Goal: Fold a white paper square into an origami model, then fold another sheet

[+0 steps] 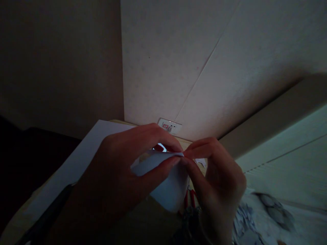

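A curved piece of white paper (170, 192) hangs between my two hands above a small wooden table. My left hand (135, 160) pinches its upper edge between thumb and fingers. Right beside that pinch, my right hand (214, 170) grips the same edge at its corner with thumb and forefinger. The fingertips of both hands almost touch. Below the paper, a tool with red handles (189, 199) lies partly hidden behind my right hand. White paper scraps (201, 162) show just behind my right fingers.
A larger white sheet (84, 160) lies on the table (15, 221) at the left. A wall socket (170, 126) sits behind my hands, close to the table's back edge. On the right are a bed headboard (286, 102) and crumpled cloth (244, 217). The light is dim.
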{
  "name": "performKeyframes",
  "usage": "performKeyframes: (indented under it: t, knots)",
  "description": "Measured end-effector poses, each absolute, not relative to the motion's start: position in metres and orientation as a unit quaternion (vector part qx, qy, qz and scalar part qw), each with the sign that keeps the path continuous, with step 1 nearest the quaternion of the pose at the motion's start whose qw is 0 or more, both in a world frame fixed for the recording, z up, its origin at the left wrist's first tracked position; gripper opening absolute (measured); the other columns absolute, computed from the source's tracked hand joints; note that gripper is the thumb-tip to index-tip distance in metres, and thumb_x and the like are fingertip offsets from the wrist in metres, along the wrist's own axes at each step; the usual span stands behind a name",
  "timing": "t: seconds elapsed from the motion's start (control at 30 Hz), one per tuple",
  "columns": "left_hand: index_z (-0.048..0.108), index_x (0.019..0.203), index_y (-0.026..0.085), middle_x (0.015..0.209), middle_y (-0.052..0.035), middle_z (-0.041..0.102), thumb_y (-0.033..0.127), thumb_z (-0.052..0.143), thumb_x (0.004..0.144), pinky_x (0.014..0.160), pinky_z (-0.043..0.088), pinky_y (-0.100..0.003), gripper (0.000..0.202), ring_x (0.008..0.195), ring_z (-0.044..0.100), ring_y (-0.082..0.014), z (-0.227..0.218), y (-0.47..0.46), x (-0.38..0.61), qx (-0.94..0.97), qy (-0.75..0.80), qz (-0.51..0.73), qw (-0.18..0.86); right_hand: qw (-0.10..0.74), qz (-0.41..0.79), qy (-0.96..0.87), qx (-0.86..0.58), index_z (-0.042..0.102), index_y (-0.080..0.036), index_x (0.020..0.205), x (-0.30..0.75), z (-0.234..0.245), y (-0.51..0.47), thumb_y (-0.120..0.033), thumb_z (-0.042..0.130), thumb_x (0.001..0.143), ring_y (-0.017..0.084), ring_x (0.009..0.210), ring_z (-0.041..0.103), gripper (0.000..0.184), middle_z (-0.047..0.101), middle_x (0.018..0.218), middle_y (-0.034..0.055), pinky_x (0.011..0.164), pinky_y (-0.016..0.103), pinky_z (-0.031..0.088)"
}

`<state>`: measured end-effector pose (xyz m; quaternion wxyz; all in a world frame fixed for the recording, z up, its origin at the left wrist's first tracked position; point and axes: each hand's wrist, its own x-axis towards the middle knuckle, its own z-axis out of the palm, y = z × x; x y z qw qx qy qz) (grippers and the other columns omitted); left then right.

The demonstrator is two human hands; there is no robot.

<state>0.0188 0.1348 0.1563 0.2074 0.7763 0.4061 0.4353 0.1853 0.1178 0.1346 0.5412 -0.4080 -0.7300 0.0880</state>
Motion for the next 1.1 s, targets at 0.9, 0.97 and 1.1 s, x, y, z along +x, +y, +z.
performKeyframes:
  t: [0.9, 0.97, 1.1]
  knots:
    - [0.066, 0.074, 0.026, 0.076, 0.0087, 0.071, 0.025, 0.062, 0.083, 0.067, 0.047, -0.020, 0.010, 0.071, 0.064, -0.0096, 0.1519, 0.1378, 0.0136, 0.775, 0.379, 0.480, 0.160, 0.495, 0.080, -0.746, -0.438, 0.061, -0.021, 0.075, 0.1859, 0.1355, 0.1162, -0.014, 0.064, 0.084, 0.012, 0.067, 0.058, 0.012, 0.061, 0.072, -0.0033, 0.056, 0.025, 0.044]
    - [0.066, 0.070, 0.026, 0.068, 0.0094, 0.069, 0.033, 0.060, 0.085, 0.064, 0.047, -0.018, 0.017, 0.063, 0.061, -0.0082, 0.1539, 0.1397, 0.0134, 0.770, 0.366, 0.501, 0.149, 0.492, 0.080, -0.749, -0.436, 0.061, -0.021, 0.075, 0.1859, 0.1353, 0.1161, -0.014, 0.064, 0.084, 0.012, 0.067, 0.058, 0.012, 0.061, 0.072, -0.0032, 0.056, 0.025, 0.044]
    - [0.067, 0.071, 0.026, 0.072, 0.0082, 0.070, 0.025, 0.064, 0.081, 0.068, 0.048, -0.018, 0.010, 0.065, 0.062, -0.0102, 0.1556, 0.1401, 0.0142, 0.780, 0.395, 0.448, 0.185, 0.500, 0.080, -0.750, -0.426, 0.062, -0.021, 0.075, 0.1860, 0.1344, 0.1165, -0.013, 0.065, 0.083, 0.011, 0.068, 0.058, 0.012, 0.061, 0.072, -0.0033, 0.057, 0.024, 0.044]
